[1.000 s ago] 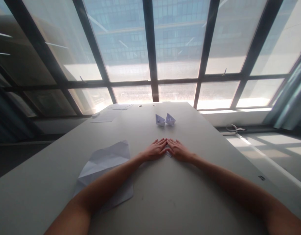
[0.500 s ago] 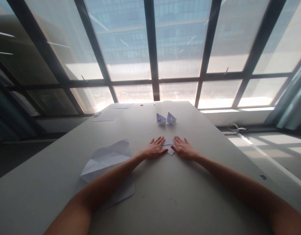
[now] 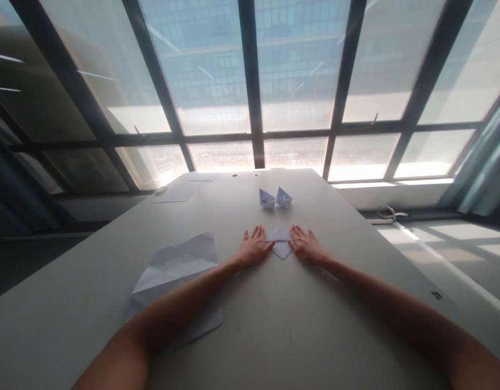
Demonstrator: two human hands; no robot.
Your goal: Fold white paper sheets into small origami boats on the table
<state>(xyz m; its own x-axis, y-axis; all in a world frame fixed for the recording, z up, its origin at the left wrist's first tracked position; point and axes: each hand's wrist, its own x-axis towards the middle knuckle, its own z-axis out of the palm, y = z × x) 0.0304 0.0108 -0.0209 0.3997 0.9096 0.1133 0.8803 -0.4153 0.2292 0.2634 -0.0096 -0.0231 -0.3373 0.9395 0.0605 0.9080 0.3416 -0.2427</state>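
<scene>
A small folded white paper piece (image 3: 280, 242) lies flat on the grey table (image 3: 274, 314) between my two hands. My left hand (image 3: 253, 248) rests flat on the table, fingers stretched out, with its thumb touching the paper's left edge. My right hand (image 3: 306, 247) lies flat the same way, fingers apart, touching the paper's right edge. Neither hand grips anything. Beyond the hands stand two small folded paper boats (image 3: 275, 199), side by side.
A large creased white sheet (image 3: 179, 276) lies on the table to the left, partly under my left forearm. Flat sheets (image 3: 180, 189) lie at the table's far left corner. Tall windows rise behind the table. Scissors (image 3: 388, 213) lie on the sill at right.
My hands were pressed together over the folded paper. They have slid apart sideways, and the paper now shows between them.
</scene>
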